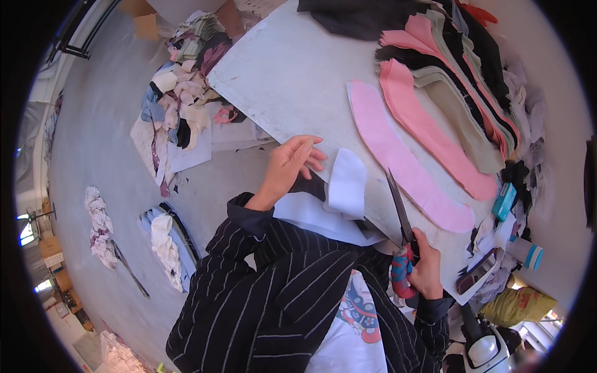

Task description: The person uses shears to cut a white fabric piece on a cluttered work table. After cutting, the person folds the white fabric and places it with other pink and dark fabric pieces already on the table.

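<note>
Right now the right hand [426, 267] is closed around the handles of scissors [400, 214], blades apart, tips pointing far, at the near edge of the bench [286, 74]. Left hand [292, 163] lies flat on white fabric [345, 186] at the bench's left edge, fingers loosely spread — pinching nothing. Pink cut pieces [404, 165] lie just right of the blades. Stacked pieces [460, 74] crowd the far right; bare bench far left — open room. Scrap pile [180, 93] sits on the floor beyond that edge.

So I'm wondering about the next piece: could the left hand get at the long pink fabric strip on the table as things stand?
Probably yes. The left hand rests on white fabric at the table edge, and the pink strip lies just beyond, uncovered; only the scissors in the right hand are close.
</note>
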Available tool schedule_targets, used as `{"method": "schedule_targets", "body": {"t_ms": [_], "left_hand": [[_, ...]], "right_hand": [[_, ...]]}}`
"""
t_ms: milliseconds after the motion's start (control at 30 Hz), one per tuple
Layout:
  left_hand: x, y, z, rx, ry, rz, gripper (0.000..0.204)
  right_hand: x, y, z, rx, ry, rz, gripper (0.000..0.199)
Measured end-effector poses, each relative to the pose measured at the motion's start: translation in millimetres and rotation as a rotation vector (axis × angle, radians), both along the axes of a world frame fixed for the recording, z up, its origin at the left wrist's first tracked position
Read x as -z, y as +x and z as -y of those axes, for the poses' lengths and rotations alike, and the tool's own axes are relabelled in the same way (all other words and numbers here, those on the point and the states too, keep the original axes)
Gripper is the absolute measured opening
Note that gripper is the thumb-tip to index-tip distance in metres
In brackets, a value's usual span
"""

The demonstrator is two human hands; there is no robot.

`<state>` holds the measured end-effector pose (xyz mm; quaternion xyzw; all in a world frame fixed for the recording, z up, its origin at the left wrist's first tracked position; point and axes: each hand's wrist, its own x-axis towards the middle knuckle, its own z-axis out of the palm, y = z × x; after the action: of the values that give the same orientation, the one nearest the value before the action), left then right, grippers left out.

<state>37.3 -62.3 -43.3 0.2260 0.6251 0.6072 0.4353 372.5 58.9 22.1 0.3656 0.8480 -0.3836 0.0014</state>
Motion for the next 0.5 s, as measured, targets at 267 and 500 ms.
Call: {"method": "schedule_targets", "body": {"t_ms": [267, 500], "left_hand": [[-24, 17, -24, 0.091, -0.104, -1.140, 0.037], [-5, 15, -30, 0.142, -0.129, -0.736, 0.019]], "right_hand": [[-7, 18, 13, 0.088, 0.035, 0.023, 0.053], [-8, 55, 7, 0.292, 0.213, -0.034, 0.053]]}}
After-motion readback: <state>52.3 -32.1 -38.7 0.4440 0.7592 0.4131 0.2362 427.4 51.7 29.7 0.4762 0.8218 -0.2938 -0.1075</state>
